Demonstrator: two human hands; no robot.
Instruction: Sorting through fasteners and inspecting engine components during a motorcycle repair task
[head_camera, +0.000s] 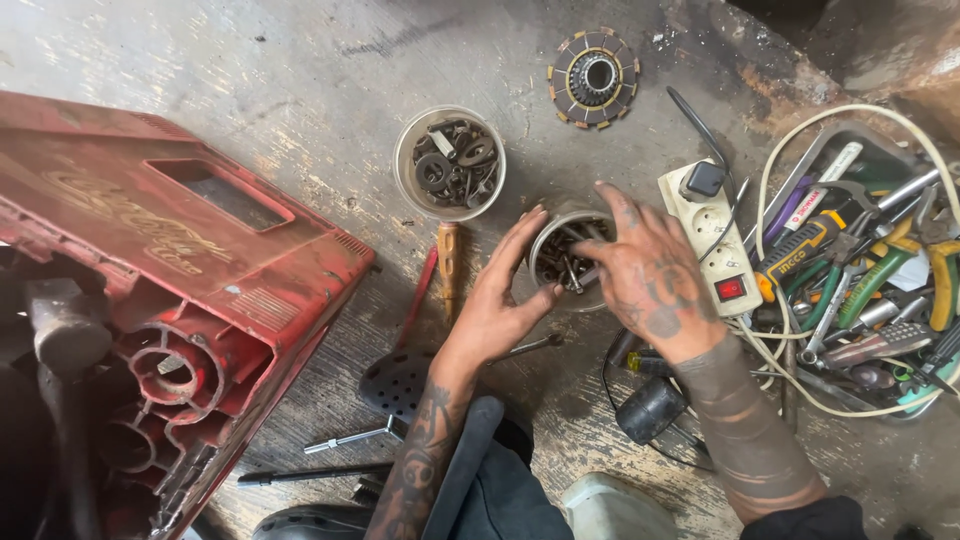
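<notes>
While the left hand braces the side of the metal can of bolts with open, flat fingers, the right hand reaches into its mouth, fingers spread among the bolts, on the concrete floor beside the power strip.

We see a worn, grey floor, scuffed and stained, darker and greasy toward the upper right. Left of the fingers lies a red housing. Beyond the fingertips stand a cup of washers and a clutch disc. Right of the fingers a white power strip lies beside a tray of tools. Light is flat, even daylight.
</notes>
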